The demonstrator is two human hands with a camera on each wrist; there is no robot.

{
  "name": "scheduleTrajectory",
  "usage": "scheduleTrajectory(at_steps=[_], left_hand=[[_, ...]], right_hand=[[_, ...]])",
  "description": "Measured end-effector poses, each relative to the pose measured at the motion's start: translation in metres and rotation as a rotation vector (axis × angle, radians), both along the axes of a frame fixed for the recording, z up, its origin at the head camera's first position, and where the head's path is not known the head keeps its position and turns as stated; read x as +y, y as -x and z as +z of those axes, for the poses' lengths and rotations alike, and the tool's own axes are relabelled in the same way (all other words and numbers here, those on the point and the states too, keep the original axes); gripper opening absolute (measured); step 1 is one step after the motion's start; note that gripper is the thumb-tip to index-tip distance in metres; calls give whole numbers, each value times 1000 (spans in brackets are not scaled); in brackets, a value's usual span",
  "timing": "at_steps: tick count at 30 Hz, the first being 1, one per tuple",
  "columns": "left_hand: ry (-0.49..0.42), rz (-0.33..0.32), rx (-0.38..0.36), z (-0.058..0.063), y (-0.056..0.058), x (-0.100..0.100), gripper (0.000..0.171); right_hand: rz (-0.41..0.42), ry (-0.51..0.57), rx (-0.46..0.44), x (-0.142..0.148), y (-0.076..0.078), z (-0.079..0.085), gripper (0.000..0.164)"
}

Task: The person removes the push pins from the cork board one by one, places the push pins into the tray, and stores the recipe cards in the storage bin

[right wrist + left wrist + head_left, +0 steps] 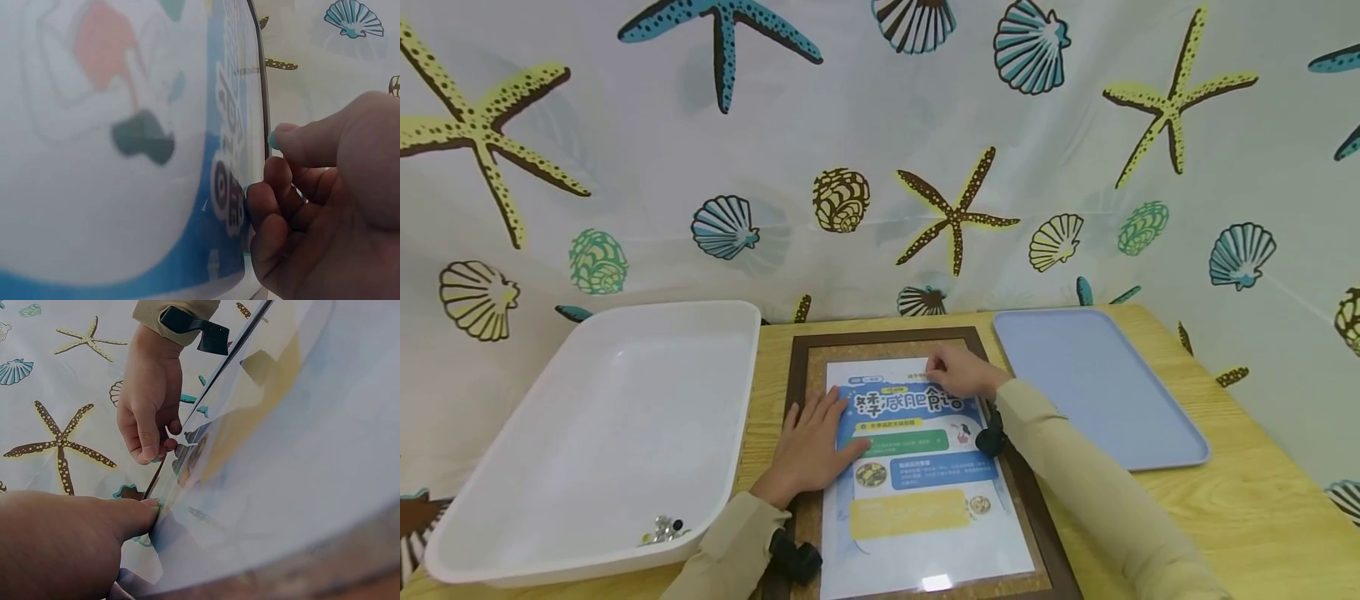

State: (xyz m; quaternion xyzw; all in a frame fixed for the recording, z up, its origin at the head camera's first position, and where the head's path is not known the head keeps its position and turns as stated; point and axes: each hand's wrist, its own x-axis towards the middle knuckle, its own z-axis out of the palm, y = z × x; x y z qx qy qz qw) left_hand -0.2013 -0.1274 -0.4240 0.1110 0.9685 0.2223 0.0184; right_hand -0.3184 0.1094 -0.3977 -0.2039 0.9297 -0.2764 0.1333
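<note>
A shiny printed poster point(925, 554) lies on a cork board point(891, 347) with a dark brown frame point(880, 336). My left hand point(811, 446) rests spread along the poster's upper left edge, its thumb pointing inward over the print. At the upper right corner, my right hand point(961, 372) has its fingers curled, with thumb and forefinger close together. The right wrist view shows a small teal piece point(273, 139) at that thumb's tip, mostly hidden by the fingers; I cannot tell its kind. In the left wrist view the left thumb point(134, 515) presses near the sheet's edge.
To the left stands a deep white tray point(625, 400) with several small silver, black and yellow pieces point(664, 529) in its near corner. A flat lavender tray point(1097, 383) lies to the right on the wooden table point(1247, 508). A shell-patterned cloth point(850, 108) hangs behind.
</note>
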Motion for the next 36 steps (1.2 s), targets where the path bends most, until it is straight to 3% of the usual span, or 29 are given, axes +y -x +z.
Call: scheduleTrajectory(at_steps=[13, 18, 27, 36], left_hand=[[8, -2, -2, -4, 0, -1, 73], [6, -16, 34, -8, 1, -3, 74], [-9, -18, 27, -2, 1, 2, 73], [12, -10, 11, -2, 3, 1, 73]], right_hand=[[-52, -12, 13, 18, -1, 1, 11], [-81, 3, 7, 28, 1, 3, 10], [-138, 22, 51, 62, 2, 5, 12], [-176, 54, 15, 107, 3, 0, 13]])
